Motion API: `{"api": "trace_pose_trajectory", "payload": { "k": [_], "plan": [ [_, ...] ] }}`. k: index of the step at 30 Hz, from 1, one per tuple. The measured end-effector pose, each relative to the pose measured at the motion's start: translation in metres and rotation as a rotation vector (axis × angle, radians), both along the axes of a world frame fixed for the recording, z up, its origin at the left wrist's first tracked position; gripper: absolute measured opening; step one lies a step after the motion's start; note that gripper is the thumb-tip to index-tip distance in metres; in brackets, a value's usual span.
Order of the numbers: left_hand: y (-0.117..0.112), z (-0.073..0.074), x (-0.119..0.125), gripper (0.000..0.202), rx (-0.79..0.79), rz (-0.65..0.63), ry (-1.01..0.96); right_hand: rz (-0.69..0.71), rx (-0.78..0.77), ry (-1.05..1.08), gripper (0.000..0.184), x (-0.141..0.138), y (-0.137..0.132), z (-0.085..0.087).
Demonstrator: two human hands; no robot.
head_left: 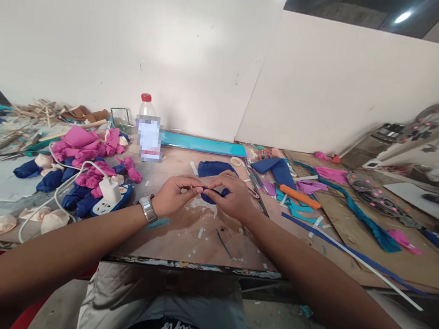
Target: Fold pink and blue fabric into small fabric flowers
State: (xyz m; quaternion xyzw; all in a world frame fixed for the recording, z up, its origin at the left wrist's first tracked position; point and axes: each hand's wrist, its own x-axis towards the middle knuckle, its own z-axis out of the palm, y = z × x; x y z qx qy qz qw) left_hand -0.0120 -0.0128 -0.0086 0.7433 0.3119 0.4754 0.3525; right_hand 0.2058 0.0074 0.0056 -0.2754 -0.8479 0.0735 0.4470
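Note:
Both hands meet over the middle of the table, their fingertips pinched together on a small dark blue piece of fabric [208, 198]. My left hand [176, 195], with a metal watch on its wrist, grips the piece's left end between thumb and forefinger. My right hand [235, 198] is closed around its right side and hides part of it. Just behind the fingers lies a flat dark blue cloth [215, 169] on the table. Small white scraps [200, 232] are scattered in front of the hands.
On the left are bunched pink fabric pieces [83, 143], dark blue bundles [49, 181] and a power strip [114, 201] with a white cable. A red-capped bottle [146, 104] stands behind. An orange-handled cutter [299, 196], fabric strips and a white stick [374, 269] lie right.

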Motion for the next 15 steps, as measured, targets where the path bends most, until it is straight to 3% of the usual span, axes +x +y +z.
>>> {"api": "trace_pose_trajectory", "payload": {
  "k": [15],
  "plan": [
    [0.0034,-0.0065,-0.0004,0.042,-0.146,-0.024,0.022,0.041,0.047,-0.062,0.015,-0.0012,0.0013,-0.0007]
  ]
}}
